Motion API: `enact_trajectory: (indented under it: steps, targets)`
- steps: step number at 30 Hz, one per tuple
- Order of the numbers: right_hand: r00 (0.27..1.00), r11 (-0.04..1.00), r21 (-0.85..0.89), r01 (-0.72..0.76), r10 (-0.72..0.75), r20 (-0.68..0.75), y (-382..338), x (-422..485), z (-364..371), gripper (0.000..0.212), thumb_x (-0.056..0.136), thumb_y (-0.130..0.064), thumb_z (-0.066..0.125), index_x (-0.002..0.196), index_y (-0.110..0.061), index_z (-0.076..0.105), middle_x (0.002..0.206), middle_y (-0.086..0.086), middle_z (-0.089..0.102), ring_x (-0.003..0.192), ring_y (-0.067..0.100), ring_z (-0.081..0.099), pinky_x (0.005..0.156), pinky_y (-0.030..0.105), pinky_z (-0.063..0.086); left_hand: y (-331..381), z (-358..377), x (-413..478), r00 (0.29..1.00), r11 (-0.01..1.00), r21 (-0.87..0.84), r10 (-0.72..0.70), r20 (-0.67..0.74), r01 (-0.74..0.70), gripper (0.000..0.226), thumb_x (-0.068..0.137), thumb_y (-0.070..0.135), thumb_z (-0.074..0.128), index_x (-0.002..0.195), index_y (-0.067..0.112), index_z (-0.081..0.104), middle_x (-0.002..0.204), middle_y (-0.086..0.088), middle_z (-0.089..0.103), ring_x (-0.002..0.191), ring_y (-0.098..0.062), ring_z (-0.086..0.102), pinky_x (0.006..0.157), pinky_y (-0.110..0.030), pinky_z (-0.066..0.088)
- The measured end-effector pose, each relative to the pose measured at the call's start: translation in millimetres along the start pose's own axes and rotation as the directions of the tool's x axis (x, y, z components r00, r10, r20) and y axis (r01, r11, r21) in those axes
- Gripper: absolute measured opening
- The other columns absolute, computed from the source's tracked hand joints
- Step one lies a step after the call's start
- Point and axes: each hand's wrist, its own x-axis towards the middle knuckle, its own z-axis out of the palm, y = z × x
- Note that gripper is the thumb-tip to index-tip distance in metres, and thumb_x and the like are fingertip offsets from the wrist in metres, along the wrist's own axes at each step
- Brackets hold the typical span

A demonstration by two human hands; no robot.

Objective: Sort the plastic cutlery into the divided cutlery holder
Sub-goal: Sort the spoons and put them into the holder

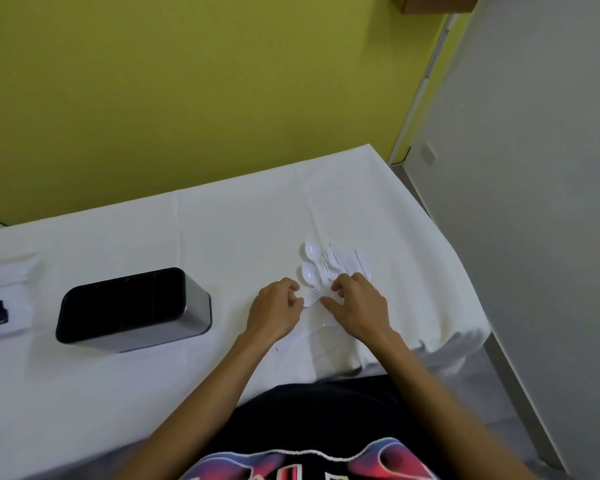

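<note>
The white-covered bench carries a black divided cutlery holder standing toward its left edge. The pile of white plastic cutlery lies well apart from it, near the right edge. The right hand is spread, fingertips resting on the pile. The left hand is curled beside a fork; whether it pinches the fork I cannot tell.

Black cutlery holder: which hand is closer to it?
Left. The left hand is to the right of the black cutlery holder, not touching it. The right hand is even farther right, at the white cutlery pile.
</note>
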Motion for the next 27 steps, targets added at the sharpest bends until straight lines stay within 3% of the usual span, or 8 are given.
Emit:
enact_trajectory:
  steps: [7,12,15,18,22,27]
  targets:
    - [0.994,0.978,-0.183,0.099,-0.105,-0.024,-15.0,9.2,3.8,0.026,0.092,-0.040,0.059,0.111,-0.023,0.057,0.106,-0.002,0.061,0.081,0.021,0.064,0.063,0.029,0.040,-13.8,-9.3,13.1,0.995,0.989,0.125,-0.074,-0.064,0.082,0.024,0.098,0.017,0.053,0.119,0.016,0.063,0.114,0.000,0.066,0.103,-0.020,0.062,0.081,-0.032,0.054]
    - [0.998,0.937,-0.345,0.063,-0.067,0.000,-19.6,13.2,-0.2,0.023,0.089,-0.040,0.057,0.086,-0.018,0.050,0.076,-0.005,0.052,0.063,0.020,0.051,0.056,0.028,0.031,3.5,-7.0,29.4,0.994,0.995,-0.030,-0.098,-0.055,0.096,0.021,0.097,0.024,0.052,0.099,0.013,0.070,0.096,0.001,0.071,0.090,-0.018,0.065,0.080,-0.040,0.058]
    - [0.997,0.926,-0.369,0.076,-0.075,0.019,-22.4,14.7,1.2,0.022,0.088,-0.029,0.055,0.075,-0.017,0.043,0.061,-0.006,0.041,0.056,0.020,0.044,0.050,0.027,0.022,21.4,-1.0,42.5,0.991,0.989,-0.070,-0.133,-0.013,0.132,0.034,0.097,0.040,0.055,0.091,0.010,0.070,0.088,-0.003,0.073,0.081,-0.020,0.064,0.071,-0.033,0.052]
    - [0.997,0.950,-0.303,0.073,-0.074,0.008,-19.6,15.7,1.1,0.018,0.089,-0.029,0.056,0.079,-0.017,0.048,0.070,-0.004,0.054,0.060,0.021,0.051,0.052,0.027,0.029,34.8,2.7,52.9,0.983,0.973,-0.142,-0.180,0.039,0.184,0.037,0.092,0.040,0.060,0.083,0.006,0.068,0.085,-0.012,0.072,0.082,-0.027,0.067,0.069,-0.036,0.053]
    - [1.000,0.994,-0.106,0.021,-0.019,0.021,-11.7,14.9,-7.1,0.023,0.090,-0.042,0.060,0.092,-0.019,0.059,0.084,-0.007,0.066,0.079,0.020,0.063,0.065,0.030,0.045,31.1,-2.6,59.4,0.965,0.904,-0.339,-0.255,0.058,0.260,0.015,0.091,0.025,0.063,0.101,0.015,0.069,0.097,-0.002,0.072,0.091,-0.022,0.068,0.076,-0.031,0.054]
    - [0.999,0.989,0.138,-0.049,0.051,-0.012,-2.6,11.5,-8.8,0.019,0.093,-0.043,0.060,0.097,-0.026,0.066,0.085,-0.014,0.067,0.085,0.011,0.064,0.069,0.028,0.049,17.0,-17.7,66.7,0.924,0.749,-0.579,-0.381,0.020,0.321,0.009,0.093,0.025,0.056,0.100,0.021,0.057,0.101,-0.004,0.070,0.087,-0.022,0.072,0.087,-0.044,0.060]
